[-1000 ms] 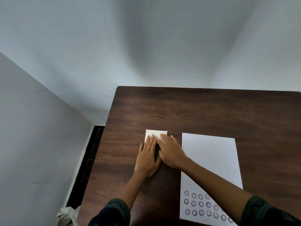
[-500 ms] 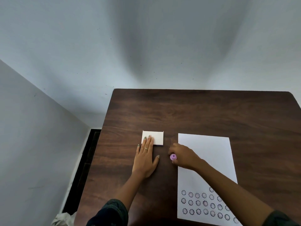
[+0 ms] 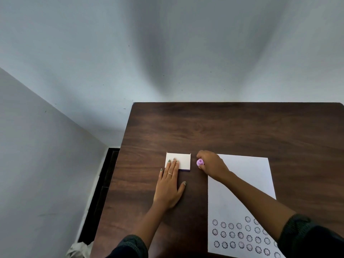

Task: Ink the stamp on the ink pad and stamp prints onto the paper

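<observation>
A small white ink pad box [image 3: 183, 160] lies closed on the dark wooden table [image 3: 232, 127]. My left hand [image 3: 170, 185] rests flat on the table with its fingertips on the box's near left part. To the right of the box, my right hand [image 3: 212, 164] grips a small purple stamp [image 3: 200, 162], close to the table at the top left corner of the white paper [image 3: 247, 175]. Several rows of round smiley prints [image 3: 240, 235] fill the paper's near end; my right forearm hides some of them.
The table's left edge runs close to a grey wall, with a dark gap of floor [image 3: 100, 192] between them. A crumpled pale thing [image 3: 80, 250] lies near the table's near left corner. The wall stands right behind the table's far edge.
My right hand left the ink pad box, where both hands were together, and moved right with the purple stamp now showing in its fingers. My left hand stayed on the box.
</observation>
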`<action>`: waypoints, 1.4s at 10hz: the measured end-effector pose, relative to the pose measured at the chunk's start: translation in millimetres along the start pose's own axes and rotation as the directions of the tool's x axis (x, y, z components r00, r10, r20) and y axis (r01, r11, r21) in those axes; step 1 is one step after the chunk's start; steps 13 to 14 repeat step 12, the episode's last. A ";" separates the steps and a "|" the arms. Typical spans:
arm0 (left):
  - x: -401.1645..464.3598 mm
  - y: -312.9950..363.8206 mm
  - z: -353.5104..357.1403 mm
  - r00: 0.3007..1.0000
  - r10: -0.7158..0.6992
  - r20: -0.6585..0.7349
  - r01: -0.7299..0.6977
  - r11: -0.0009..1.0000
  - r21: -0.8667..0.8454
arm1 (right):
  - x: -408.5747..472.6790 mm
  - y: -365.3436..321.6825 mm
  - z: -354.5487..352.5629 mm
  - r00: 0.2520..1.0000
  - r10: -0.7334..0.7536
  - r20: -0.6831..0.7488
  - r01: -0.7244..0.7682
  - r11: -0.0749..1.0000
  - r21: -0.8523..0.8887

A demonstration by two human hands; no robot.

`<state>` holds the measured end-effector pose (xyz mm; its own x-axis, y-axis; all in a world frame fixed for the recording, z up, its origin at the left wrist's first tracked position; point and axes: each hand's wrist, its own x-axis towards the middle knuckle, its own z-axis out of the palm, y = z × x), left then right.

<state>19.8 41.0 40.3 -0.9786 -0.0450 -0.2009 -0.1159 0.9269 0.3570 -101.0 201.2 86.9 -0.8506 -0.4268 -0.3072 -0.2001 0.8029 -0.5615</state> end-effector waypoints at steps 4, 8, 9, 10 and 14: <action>-0.4 1.0 3.3 1.000 -0.008 -0.018 0.008 1.000 0.000 | 14.8 -1.6 7.1 1.000 -0.017 -0.015 0.017 1.000 -0.002; -0.6 2.5 1.9 1.000 -0.019 -0.011 0.019 1.000 0.009 | 13.9 -0.8 10.7 0.999 -0.045 0.002 0.045 0.997 -0.065; -0.4 2.3 0.9 1.000 -0.026 -0.008 0.027 0.999 0.035 | 11.9 -2.4 7.3 0.999 -0.039 0.010 0.040 0.998 -0.046; 0.5 2.1 0.9 0.999 -0.037 -0.006 0.037 0.997 0.062 | 11.3 0.7 8.3 0.997 -0.072 0.015 0.073 0.995 -0.063; 0.9 5.1 -3.6 0.999 -0.032 0.008 0.031 0.995 0.093 | 6.4 -0.1 3.2 0.995 -0.079 0.065 0.083 0.994 -0.065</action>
